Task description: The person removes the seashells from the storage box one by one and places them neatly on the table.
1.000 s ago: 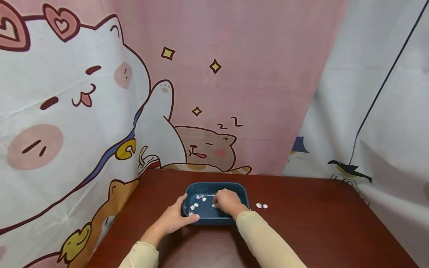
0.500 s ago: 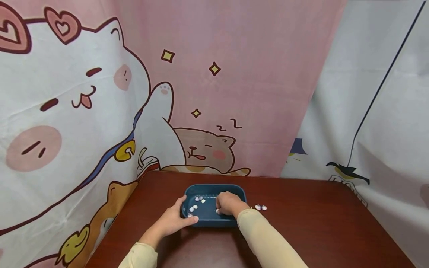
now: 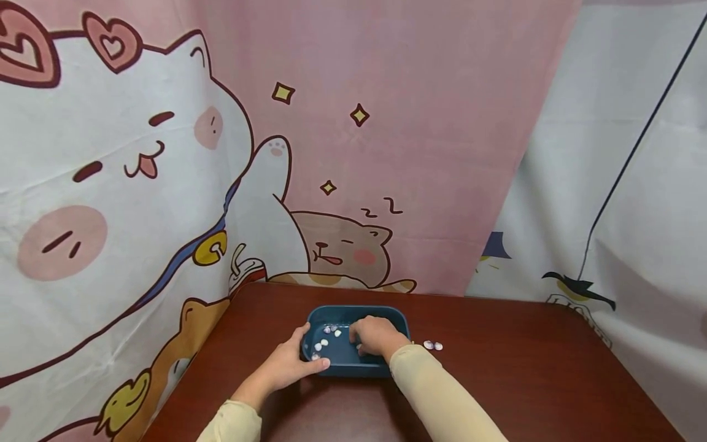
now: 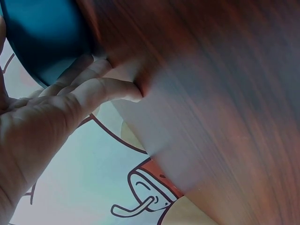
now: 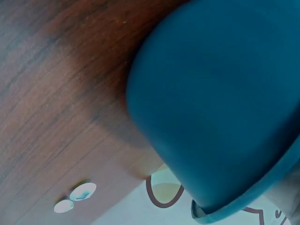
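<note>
A dark blue tub (image 3: 353,370) stands on the table. My left hand (image 3: 284,367) grips its left end, thumb at the front rim; in the left wrist view, fingers (image 4: 105,89) lie along the outside wall. My right hand (image 3: 377,336) reaches over the right side into the tub, fingers pointing down at its floor. I cannot tell whether they hold a shell. Several small white and purplish seashells lie in the tub's left half, among them a white shell (image 3: 324,342) and a purplish shell (image 3: 327,329). The right wrist view shows the tub's outer wall (image 5: 211,93), hiding that hand's fingers.
Two seashells (image 3: 428,345) lie side by side on the reddish-brown table (image 3: 497,368), to the right of the tub. They also show as a pale shell (image 5: 83,191) and its neighbour in the right wrist view. A cartoon-printed cloth (image 3: 431,184) hangs behind the table.
My right hand's fingers have shifted a little inside the tub and look more spread; the white shell at their tips earlier no longer shows. The left hand keeps its place.
</note>
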Demonstrator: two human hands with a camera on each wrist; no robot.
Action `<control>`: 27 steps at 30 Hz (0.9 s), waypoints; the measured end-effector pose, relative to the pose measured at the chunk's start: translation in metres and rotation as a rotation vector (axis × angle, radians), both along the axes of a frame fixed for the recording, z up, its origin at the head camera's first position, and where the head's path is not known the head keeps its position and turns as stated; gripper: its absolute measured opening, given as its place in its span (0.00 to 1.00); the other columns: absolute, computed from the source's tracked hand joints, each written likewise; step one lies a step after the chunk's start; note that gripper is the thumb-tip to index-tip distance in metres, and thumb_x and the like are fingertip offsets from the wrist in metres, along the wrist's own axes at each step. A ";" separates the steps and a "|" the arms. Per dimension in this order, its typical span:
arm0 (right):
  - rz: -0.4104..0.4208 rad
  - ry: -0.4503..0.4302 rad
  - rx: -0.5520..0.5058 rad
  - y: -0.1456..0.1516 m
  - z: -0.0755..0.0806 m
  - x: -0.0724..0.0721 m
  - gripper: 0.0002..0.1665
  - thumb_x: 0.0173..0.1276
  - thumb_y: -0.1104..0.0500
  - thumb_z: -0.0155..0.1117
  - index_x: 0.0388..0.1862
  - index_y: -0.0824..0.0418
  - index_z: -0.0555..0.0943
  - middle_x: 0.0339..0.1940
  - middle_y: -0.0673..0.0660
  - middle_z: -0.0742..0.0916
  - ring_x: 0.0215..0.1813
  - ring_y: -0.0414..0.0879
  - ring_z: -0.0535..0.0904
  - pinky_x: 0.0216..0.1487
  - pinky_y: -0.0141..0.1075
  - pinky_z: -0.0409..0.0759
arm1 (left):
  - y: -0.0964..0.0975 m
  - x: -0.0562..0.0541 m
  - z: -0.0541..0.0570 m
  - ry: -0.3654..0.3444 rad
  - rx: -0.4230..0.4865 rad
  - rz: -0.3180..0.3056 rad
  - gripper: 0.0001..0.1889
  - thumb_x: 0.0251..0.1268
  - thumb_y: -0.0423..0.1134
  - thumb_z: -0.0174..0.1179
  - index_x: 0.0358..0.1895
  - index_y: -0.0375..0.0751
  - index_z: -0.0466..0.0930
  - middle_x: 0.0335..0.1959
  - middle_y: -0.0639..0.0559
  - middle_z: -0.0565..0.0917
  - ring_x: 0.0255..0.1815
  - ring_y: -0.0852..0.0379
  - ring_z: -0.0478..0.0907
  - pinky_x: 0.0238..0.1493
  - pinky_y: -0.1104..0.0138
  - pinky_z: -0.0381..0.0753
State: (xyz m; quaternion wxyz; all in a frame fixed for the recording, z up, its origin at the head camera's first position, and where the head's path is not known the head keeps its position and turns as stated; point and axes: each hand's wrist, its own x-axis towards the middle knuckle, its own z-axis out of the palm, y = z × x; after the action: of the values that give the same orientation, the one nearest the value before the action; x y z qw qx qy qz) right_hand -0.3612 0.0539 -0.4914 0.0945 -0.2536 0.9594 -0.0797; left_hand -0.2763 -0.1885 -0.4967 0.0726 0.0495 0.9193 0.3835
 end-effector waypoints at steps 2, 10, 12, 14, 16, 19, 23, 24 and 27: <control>0.010 0.011 0.000 0.000 -0.002 -0.001 0.14 0.67 0.57 0.80 0.51 0.46 0.91 0.49 0.48 0.92 0.47 0.44 0.82 0.64 0.47 0.86 | 0.001 0.000 0.001 0.000 0.001 -0.002 0.59 0.59 0.65 0.75 0.86 0.41 0.54 0.80 0.32 0.70 0.73 0.35 0.76 0.73 0.33 0.73; 0.009 -0.013 -0.143 0.008 -0.009 -0.006 0.09 0.63 0.63 0.82 0.36 0.51 0.89 0.30 0.46 0.85 0.35 0.41 0.77 0.43 0.38 0.83 | 0.002 -0.002 0.001 0.028 -0.018 -0.007 0.59 0.59 0.66 0.75 0.86 0.40 0.55 0.80 0.33 0.70 0.74 0.34 0.76 0.73 0.34 0.73; -0.005 -0.046 -0.210 0.013 -0.012 -0.007 0.10 0.62 0.64 0.82 0.33 0.52 0.88 0.26 0.45 0.83 0.32 0.40 0.75 0.39 0.36 0.80 | 0.002 -0.001 0.000 0.030 -0.021 -0.007 0.59 0.58 0.66 0.75 0.85 0.40 0.55 0.80 0.33 0.70 0.74 0.34 0.76 0.73 0.34 0.73; -0.021 -0.072 -0.273 0.018 -0.016 -0.009 0.10 0.61 0.63 0.83 0.31 0.53 0.88 0.24 0.45 0.82 0.30 0.39 0.75 0.37 0.34 0.77 | 0.001 -0.001 -0.001 0.030 -0.022 -0.005 0.59 0.58 0.66 0.75 0.85 0.39 0.55 0.81 0.33 0.70 0.74 0.34 0.76 0.73 0.34 0.73; -0.027 -0.080 -0.315 0.020 -0.018 -0.010 0.09 0.61 0.62 0.84 0.31 0.54 0.88 0.23 0.45 0.82 0.30 0.39 0.75 0.36 0.33 0.76 | 0.001 -0.001 -0.001 0.029 -0.020 -0.002 0.59 0.58 0.65 0.76 0.85 0.39 0.55 0.81 0.34 0.69 0.75 0.34 0.75 0.74 0.34 0.73; -0.032 -0.079 -0.344 0.022 -0.019 -0.010 0.09 0.60 0.61 0.84 0.31 0.54 0.89 0.24 0.47 0.82 0.30 0.40 0.75 0.36 0.34 0.77 | 0.001 -0.001 0.000 0.029 -0.017 0.001 0.59 0.58 0.65 0.76 0.85 0.40 0.55 0.81 0.34 0.69 0.75 0.34 0.75 0.74 0.34 0.73; -0.042 -0.083 -0.335 0.021 -0.022 -0.013 0.09 0.60 0.60 0.84 0.30 0.53 0.88 0.23 0.47 0.82 0.30 0.40 0.75 0.35 0.35 0.76 | 0.001 -0.001 0.001 0.025 -0.019 0.003 0.59 0.59 0.65 0.75 0.85 0.40 0.55 0.81 0.33 0.69 0.75 0.34 0.75 0.73 0.33 0.73; -0.043 -0.083 -0.328 0.021 -0.023 -0.013 0.10 0.60 0.60 0.84 0.29 0.53 0.88 0.23 0.47 0.82 0.30 0.40 0.75 0.35 0.35 0.76 | 0.001 -0.001 0.001 0.022 -0.021 0.002 0.59 0.59 0.65 0.75 0.85 0.40 0.55 0.81 0.33 0.70 0.75 0.34 0.75 0.73 0.33 0.73; -0.041 -0.087 -0.304 0.021 -0.024 -0.013 0.10 0.61 0.60 0.84 0.29 0.53 0.87 0.23 0.46 0.81 0.30 0.40 0.74 0.36 0.35 0.76 | 0.001 -0.001 0.000 0.015 -0.018 0.000 0.59 0.59 0.65 0.75 0.86 0.40 0.54 0.81 0.33 0.69 0.75 0.34 0.75 0.73 0.33 0.72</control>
State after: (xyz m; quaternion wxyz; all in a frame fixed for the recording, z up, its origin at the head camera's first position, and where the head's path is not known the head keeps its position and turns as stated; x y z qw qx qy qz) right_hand -0.3741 0.0751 -0.5157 0.0949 -0.2418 0.9362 -0.2367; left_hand -0.2769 -0.1875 -0.4968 0.0661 0.0516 0.9233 0.3748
